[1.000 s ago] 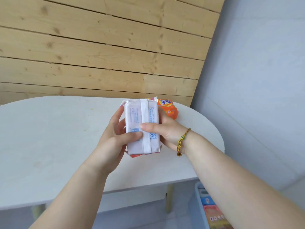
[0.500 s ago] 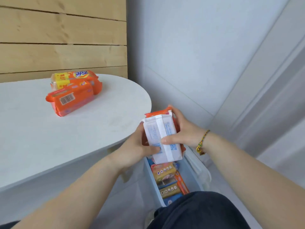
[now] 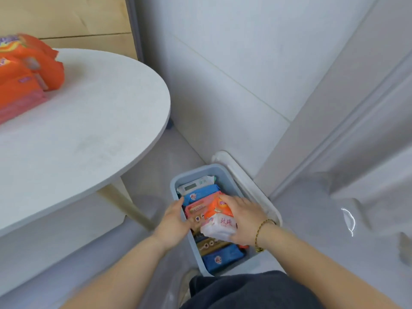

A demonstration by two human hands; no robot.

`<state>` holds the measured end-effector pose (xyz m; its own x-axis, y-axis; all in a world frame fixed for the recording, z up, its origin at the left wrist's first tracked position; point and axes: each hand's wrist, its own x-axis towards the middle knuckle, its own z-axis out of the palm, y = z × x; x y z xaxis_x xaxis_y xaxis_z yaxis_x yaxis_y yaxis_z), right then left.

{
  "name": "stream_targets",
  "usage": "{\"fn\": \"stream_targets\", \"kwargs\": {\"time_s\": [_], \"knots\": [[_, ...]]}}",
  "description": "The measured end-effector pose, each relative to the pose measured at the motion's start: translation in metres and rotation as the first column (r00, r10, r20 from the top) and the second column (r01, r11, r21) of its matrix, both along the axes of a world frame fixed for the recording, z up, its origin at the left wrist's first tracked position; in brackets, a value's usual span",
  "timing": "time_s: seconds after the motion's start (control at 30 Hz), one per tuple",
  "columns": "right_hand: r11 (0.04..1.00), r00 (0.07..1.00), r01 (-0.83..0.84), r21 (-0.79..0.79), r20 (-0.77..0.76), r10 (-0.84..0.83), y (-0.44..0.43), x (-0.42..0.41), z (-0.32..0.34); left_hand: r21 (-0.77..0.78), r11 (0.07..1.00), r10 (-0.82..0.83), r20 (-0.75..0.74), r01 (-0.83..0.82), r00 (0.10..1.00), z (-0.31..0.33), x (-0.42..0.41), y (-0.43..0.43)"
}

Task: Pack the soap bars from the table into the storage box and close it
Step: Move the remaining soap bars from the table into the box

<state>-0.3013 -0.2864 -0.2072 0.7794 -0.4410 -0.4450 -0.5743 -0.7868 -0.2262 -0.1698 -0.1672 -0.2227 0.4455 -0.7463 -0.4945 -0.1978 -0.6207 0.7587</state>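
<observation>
**Room and furnishings**

White round-ended table [image 3: 89, 130] is standing up and left of the left hand [image 3: 176, 219], its pale leg [image 3: 124, 204] slanting down just left of that hand. Wood-plank wall [image 3: 66, 16] is showing beyond the table, far up-left. Pale grey wall [image 3: 245, 63] is rising above the right hand [image 3: 243, 219]. Moulded trim [image 3: 356, 97] is running diagonally up-right of it. Glossy grey floor [image 3: 312, 219] is catching a bright glint [image 3: 350, 221] to its right.

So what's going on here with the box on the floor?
A person is packing soap. Their right hand grips a white-and-orange wrapped soap pack low over the pale blue plastic storage box, already crowded with bars, while the left hand touches those inside. Orange soap packs wait on the white round table; the box's white lid is off.
</observation>
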Motion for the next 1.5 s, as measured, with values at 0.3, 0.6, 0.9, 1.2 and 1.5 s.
{"fn": "stream_targets", "kwargs": {"time_s": [0.3, 0.6, 0.9, 1.2, 1.5], "knots": [[0.927, 0.923, -0.366, -0.086, -0.162, 0.349, 0.004, 0.010, -0.064, 0.175, 0.982, -0.095, 0.100, 0.077, 0.990, -0.044, -0.005, -0.011], [0.857, 0.886, -0.460, -0.231, -0.055, 0.461, 0.008, 0.006, -0.103, 0.178, 0.978, -0.141, 0.151, 0.114, 0.978, -0.055, -0.003, -0.005], [0.869, 0.893, -0.440, -0.226, -0.009, 0.449, 0.011, 0.004, -0.113, 0.234, 0.962, -0.188, 0.190, 0.141, 0.964, -0.057, -0.003, -0.005], [0.852, 0.879, -0.401, -0.337, 0.119, 0.461, 0.007, 0.001, -0.123, 0.286, 0.943, -0.243, 0.249, 0.168, 0.938, -0.056, -0.001, -0.005], [0.851, 0.881, -0.285, -0.440, 0.229, 0.414, 0.007, -0.007, -0.130, 0.284, 0.944, -0.243, 0.245, 0.170, 0.939, -0.057, 0.000, -0.005]]}}
